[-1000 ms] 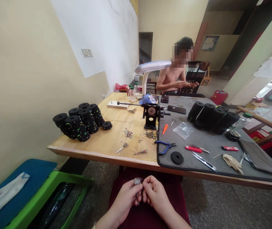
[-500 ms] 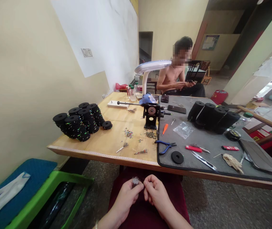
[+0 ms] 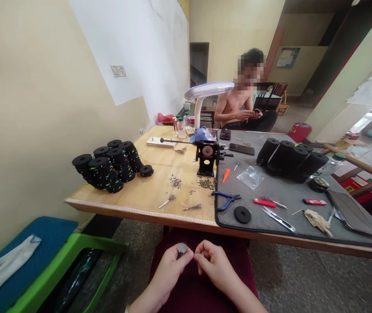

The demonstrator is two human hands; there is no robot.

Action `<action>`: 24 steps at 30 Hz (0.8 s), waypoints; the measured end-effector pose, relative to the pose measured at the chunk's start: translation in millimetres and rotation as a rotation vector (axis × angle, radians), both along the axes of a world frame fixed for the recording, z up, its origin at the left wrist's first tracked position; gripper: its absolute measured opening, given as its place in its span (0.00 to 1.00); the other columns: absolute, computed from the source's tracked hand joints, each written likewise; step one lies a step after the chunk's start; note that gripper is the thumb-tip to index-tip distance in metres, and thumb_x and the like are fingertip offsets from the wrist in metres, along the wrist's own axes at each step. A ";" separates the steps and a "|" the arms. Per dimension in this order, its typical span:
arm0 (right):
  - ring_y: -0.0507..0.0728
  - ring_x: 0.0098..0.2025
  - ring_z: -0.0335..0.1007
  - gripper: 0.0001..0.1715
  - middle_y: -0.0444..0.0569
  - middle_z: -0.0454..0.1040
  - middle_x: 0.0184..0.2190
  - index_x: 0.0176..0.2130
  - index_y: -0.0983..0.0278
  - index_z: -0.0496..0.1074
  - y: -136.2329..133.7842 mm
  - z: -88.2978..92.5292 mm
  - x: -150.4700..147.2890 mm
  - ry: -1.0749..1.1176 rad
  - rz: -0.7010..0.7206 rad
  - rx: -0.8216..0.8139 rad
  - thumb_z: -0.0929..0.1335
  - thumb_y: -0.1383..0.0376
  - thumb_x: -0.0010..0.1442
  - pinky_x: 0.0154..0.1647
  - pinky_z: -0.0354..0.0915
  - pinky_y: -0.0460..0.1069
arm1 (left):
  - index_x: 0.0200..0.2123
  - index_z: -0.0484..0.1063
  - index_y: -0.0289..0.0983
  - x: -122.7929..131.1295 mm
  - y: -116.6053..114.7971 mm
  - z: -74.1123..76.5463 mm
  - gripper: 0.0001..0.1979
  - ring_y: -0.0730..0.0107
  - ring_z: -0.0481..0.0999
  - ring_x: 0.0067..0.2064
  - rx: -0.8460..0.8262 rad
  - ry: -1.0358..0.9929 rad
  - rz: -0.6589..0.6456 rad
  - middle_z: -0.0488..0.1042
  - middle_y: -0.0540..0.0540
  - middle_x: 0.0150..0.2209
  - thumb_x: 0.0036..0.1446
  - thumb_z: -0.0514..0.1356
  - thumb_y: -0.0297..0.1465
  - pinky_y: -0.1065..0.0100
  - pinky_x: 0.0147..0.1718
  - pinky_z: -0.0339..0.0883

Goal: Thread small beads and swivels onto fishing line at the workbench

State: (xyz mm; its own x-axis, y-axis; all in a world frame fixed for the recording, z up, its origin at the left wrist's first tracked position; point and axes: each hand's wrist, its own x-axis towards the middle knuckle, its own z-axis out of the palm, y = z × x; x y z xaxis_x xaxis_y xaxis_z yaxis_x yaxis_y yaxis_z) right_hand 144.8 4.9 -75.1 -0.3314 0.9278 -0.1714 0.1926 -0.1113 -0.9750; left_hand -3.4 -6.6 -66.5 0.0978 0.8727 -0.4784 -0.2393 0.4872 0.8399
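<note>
Low in front of the table edge, my left hand (image 3: 172, 267) is closed around a small bundle of fine grey strands (image 3: 182, 248), whose fanned tips show above the thumb. Close beside it, my right hand (image 3: 214, 264) pinches thumb and forefinger together at the left fingertips. Whatever lies in that pinch is too small to make out. Two similar strand bundles, one with a white stem (image 3: 167, 201) and one with orange near its tips (image 3: 192, 207), rest on the wood near the front edge. Beyond them are a pile of coloured beads (image 3: 175, 181) and small metal fittings (image 3: 206, 184).
Stacked black spools (image 3: 100, 174) stand at the left, more black rolls (image 3: 290, 158) at the right. A black winding device (image 3: 206, 158) and a lamp (image 3: 208, 90) occupy the middle. Pliers (image 3: 226, 200), scissors-like snips (image 3: 279, 218) and a spool (image 3: 242, 214) lie on the grey mat. A person sits behind.
Both hands have shifted slightly left, and their fingertips are now closer together. The bundle in my left hand has tilted a little. The things on the table have stayed put.
</note>
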 end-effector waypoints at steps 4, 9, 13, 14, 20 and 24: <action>0.50 0.20 0.62 0.06 0.39 0.69 0.16 0.28 0.63 0.66 0.9 5.5 6.7 -0.049 0.049 0.098 0.64 0.68 0.58 0.25 0.56 0.43 | 0.22 0.63 0.36 -3.2 -0.6 3.7 0.17 0.82 0.42 0.18 0.041 0.015 -0.032 0.49 0.61 0.15 0.44 0.67 0.40 0.73 0.17 0.34; 0.51 0.25 0.65 0.07 0.41 0.72 0.20 0.29 0.63 0.66 6.1 5.2 19.0 -0.102 0.086 0.193 0.63 0.68 0.60 0.29 0.58 0.44 | 0.25 0.64 0.36 -10.0 0.9 11.7 0.17 0.82 0.39 0.18 0.015 -0.137 -0.061 0.47 0.62 0.16 0.44 0.67 0.40 0.74 0.17 0.34; 0.53 0.32 0.67 0.09 0.44 0.73 0.26 0.28 0.63 0.67 10.2 3.4 27.5 -0.223 0.096 0.299 0.63 0.69 0.60 0.35 0.58 0.45 | 0.26 0.65 0.36 -14.7 4.3 21.4 0.19 0.84 0.40 0.18 -0.028 -0.254 -0.030 0.49 0.61 0.18 0.40 0.70 0.38 0.75 0.17 0.34; 0.54 0.34 0.67 0.09 0.44 0.73 0.28 0.28 0.63 0.68 10.9 3.5 29.1 -0.247 0.093 0.326 0.63 0.69 0.60 0.36 0.59 0.46 | 0.26 0.65 0.35 -15.2 5.2 24.0 0.19 0.85 0.40 0.18 -0.034 -0.271 -0.028 0.49 0.61 0.18 0.39 0.71 0.38 0.75 0.17 0.34; 0.55 0.36 0.68 0.10 0.47 0.74 0.32 0.31 0.63 0.71 12.5 3.9 35.5 -0.226 0.077 0.352 0.62 0.67 0.62 0.38 0.60 0.47 | 0.26 0.65 0.35 -11.3 6.9 31.8 0.18 0.85 0.40 0.18 -0.025 -0.262 -0.055 0.49 0.61 0.18 0.40 0.70 0.38 0.75 0.17 0.33; 0.55 0.35 0.70 0.09 0.48 0.76 0.33 0.36 0.62 0.70 12.6 4.2 32.6 -0.028 0.074 0.216 0.62 0.63 0.63 0.35 0.63 0.48 | 0.26 0.65 0.35 -6.1 7.6 30.7 0.16 0.83 0.40 0.18 0.027 -0.188 -0.111 0.48 0.61 0.17 0.44 0.68 0.38 0.74 0.17 0.33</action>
